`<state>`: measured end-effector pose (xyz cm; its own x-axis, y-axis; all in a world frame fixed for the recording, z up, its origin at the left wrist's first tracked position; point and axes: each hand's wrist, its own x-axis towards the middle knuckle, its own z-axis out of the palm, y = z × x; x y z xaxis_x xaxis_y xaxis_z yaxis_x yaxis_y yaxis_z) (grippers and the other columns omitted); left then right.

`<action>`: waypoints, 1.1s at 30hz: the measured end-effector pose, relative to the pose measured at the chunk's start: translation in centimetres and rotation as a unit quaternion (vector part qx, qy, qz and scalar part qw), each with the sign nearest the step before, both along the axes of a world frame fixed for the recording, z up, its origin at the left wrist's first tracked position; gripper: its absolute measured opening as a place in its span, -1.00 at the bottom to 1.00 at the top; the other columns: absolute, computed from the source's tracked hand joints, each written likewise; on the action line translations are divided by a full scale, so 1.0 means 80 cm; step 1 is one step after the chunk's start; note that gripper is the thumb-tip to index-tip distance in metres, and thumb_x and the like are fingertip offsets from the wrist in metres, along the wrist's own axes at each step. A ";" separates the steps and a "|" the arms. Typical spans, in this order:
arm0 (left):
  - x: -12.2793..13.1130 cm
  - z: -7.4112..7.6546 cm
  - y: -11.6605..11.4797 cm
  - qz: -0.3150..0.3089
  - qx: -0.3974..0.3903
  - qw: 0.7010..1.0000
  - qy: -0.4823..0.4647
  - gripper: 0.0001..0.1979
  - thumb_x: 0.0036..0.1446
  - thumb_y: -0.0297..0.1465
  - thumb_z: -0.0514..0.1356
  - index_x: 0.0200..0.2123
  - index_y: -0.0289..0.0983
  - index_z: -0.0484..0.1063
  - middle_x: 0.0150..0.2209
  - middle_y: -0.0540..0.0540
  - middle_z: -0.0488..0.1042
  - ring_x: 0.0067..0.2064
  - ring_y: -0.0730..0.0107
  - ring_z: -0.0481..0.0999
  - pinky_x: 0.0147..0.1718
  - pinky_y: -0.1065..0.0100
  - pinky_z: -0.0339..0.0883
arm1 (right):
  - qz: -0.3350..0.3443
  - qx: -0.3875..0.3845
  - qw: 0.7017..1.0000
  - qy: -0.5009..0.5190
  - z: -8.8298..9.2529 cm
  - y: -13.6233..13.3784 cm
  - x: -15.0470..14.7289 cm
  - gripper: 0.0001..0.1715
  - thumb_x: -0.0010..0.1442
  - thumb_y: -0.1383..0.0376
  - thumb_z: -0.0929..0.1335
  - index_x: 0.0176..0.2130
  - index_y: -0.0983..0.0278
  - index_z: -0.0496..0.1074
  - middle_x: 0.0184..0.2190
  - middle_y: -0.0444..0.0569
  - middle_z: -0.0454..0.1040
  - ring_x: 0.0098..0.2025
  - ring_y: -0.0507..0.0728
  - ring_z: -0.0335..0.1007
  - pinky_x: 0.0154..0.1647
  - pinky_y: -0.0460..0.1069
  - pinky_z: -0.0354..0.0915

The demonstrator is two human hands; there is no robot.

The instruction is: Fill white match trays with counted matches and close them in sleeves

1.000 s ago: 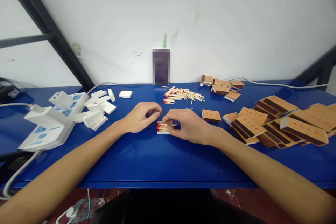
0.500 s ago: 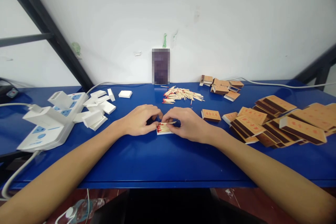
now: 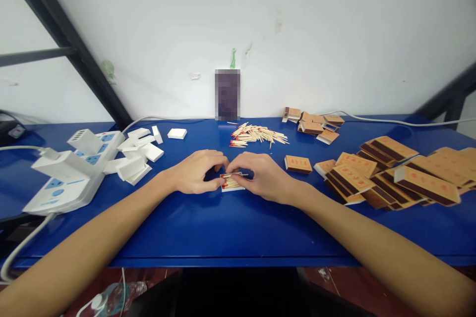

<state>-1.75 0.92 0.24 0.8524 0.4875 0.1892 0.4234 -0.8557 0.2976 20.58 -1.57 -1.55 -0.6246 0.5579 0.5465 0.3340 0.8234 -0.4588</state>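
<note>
A small white matchbox tray (image 3: 233,189) lies flat on the blue table, with red-tipped matches (image 3: 229,181) side by side in it. At its left end, my left hand (image 3: 199,171) steadies the tray, thumb at the front corner and curled fingers behind. My right hand (image 3: 264,176) pinches a few matches just above the tray's right part, thumb in front and fingers over the back. Its fingers partly hide the tray's far side and right end. Beyond both hands spreads a loose pile of matches (image 3: 258,133). Right of my right hand lies a closed matchbox (image 3: 298,164).
White empty trays (image 3: 137,153) are heaped at left beside a power strip (image 3: 85,178) with plugged-in chargers. Several matchboxes (image 3: 353,173) are piled at right, and matchbox sleeves (image 3: 312,123) lie at the back. A pixelated dark panel (image 3: 227,94) stands against the wall.
My right fingers have shifted slightly left along the tray, and the pinched matches now lie more level across it. The left hand has barely moved.
</note>
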 end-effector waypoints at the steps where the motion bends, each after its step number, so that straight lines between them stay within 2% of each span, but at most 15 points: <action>1: 0.000 0.001 -0.001 0.004 0.001 1.000 0.003 -0.76 0.16 -0.20 0.11 -0.39 -0.25 0.22 -0.40 -0.03 0.32 -0.37 0.34 0.27 -0.33 0.30 0.16 | 0.001 -0.004 1.000 0.005 0.000 0.000 0.000 -0.85 0.18 0.46 0.35 -0.24 0.27 0.46 -0.27 -0.06 0.56 -0.24 0.05 0.46 -0.20 -0.06 0.33; 5: 0.002 0.005 -0.004 0.020 0.000 1.000 0.012 -0.70 0.11 -0.14 0.20 -0.33 -0.26 0.31 -0.37 -0.02 0.35 -0.36 0.35 0.31 -0.31 0.31 0.18 | -0.013 -0.001 1.000 0.002 0.011 0.001 0.008 -0.82 0.15 0.48 0.33 -0.24 0.27 0.45 -0.28 -0.07 0.54 -0.25 0.05 0.42 -0.20 -0.06 0.30; 10: 0.004 0.007 -0.007 0.026 0.004 0.999 0.026 -0.65 0.04 -0.09 0.25 -0.28 -0.25 0.38 -0.38 0.00 0.35 -0.37 0.37 0.32 -0.30 0.32 0.19 | -0.066 -0.006 0.986 -0.154 0.029 0.000 0.026 -0.91 0.11 0.39 0.34 -0.30 0.27 0.41 -0.38 -0.09 0.43 -0.38 0.05 0.29 -0.33 -0.04 0.17; 13: 0.005 0.005 -0.009 0.025 0.009 1.000 0.016 -0.68 0.03 -0.14 0.26 -0.28 -0.25 0.39 -0.37 -0.01 0.37 -0.35 0.37 0.34 -0.28 0.31 0.21 | -0.076 -0.011 0.977 -0.198 0.029 0.002 0.032 -0.97 0.11 0.35 0.34 -0.36 0.26 0.35 -0.41 -0.11 0.39 -0.38 0.05 0.24 -0.34 -0.03 0.12; 20: 0.010 0.006 -0.014 0.023 0.015 1.000 -0.005 -0.73 0.05 -0.24 0.25 -0.22 -0.26 0.43 -0.33 -0.04 0.44 -0.30 0.33 0.38 -0.23 0.29 0.25 | -0.044 -0.010 0.979 -0.199 0.023 0.005 0.032 -0.86 0.16 0.40 0.28 -0.45 0.25 0.29 -0.46 -0.13 0.39 -0.44 0.02 0.18 -0.38 -0.04 0.07; 33: 0.011 0.005 -0.014 0.026 0.025 0.999 -0.012 -0.73 0.07 -0.25 0.24 -0.19 -0.27 0.45 -0.33 -0.06 0.47 -0.29 0.32 0.40 -0.22 0.28 0.28 | -0.045 -0.059 0.983 -0.165 0.025 0.003 0.028 -0.90 0.22 0.35 0.30 -0.30 0.26 0.43 -0.54 -0.18 0.38 -0.53 -0.02 0.19 -0.44 -0.09 0.07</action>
